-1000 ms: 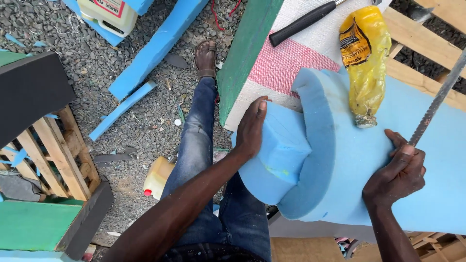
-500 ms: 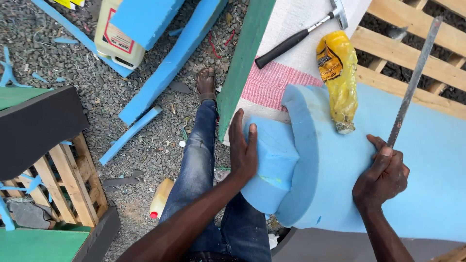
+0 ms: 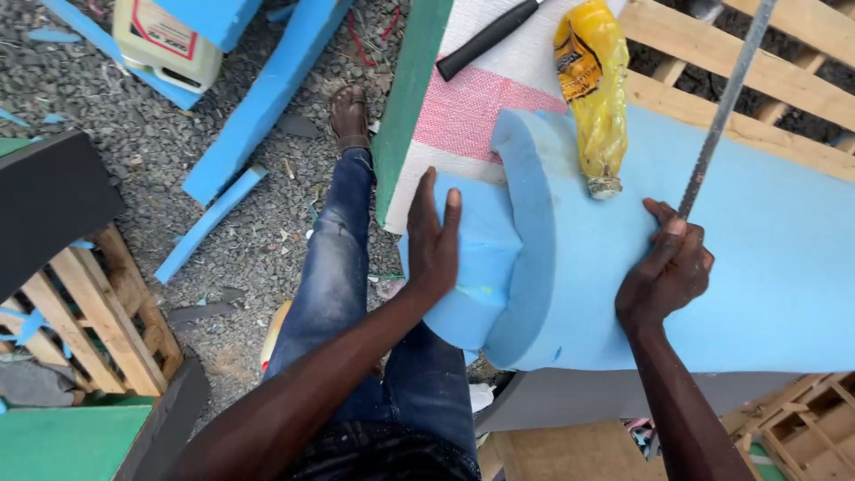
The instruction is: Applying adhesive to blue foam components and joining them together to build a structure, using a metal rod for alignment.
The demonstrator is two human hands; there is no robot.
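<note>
On a wooden pallet table (image 3: 802, 40) set over grey gravel (image 3: 258, 240), a thick blue foam slab (image 3: 757, 267) is held down while a rounded end is worked. The left hand (image 3: 434, 242) is laid flat, fingers spread and unclenched, against the smaller foam block (image 3: 463, 303) that sticks out from the curved end of the slab, pressing it rather than gripping it. The right hand (image 3: 666, 272) is clenched round the lower end of a long thin metal blade (image 3: 726, 107), which slants up and away toward the top edge of the view; whether the blade is inside the foam at this instant cannot be told.

Compared with the view of half a second earlier, the left hand has been shifted slightly lower on the block, and the blade is now seen more steeply raised, the right hand having been drawn closer to the slab's curved rim. Against the frame of a second ago, the hands are seen to have been kept in the same roles throughout: one bracing, one working the blade. The change is judged to mean that shaping along the rounded edge is being carried on, not finished.

A yellow plastic bottle (image 3: 590, 89) is lying on the slab, neck toward the person, and a black-handled tool (image 3: 485, 40) is resting on woven cloth (image 3: 472, 125) beyond. Blue foam offcuts (image 3: 267, 98) are scattered on the ground beside a denim-clad leg (image 3: 334, 267).
</note>
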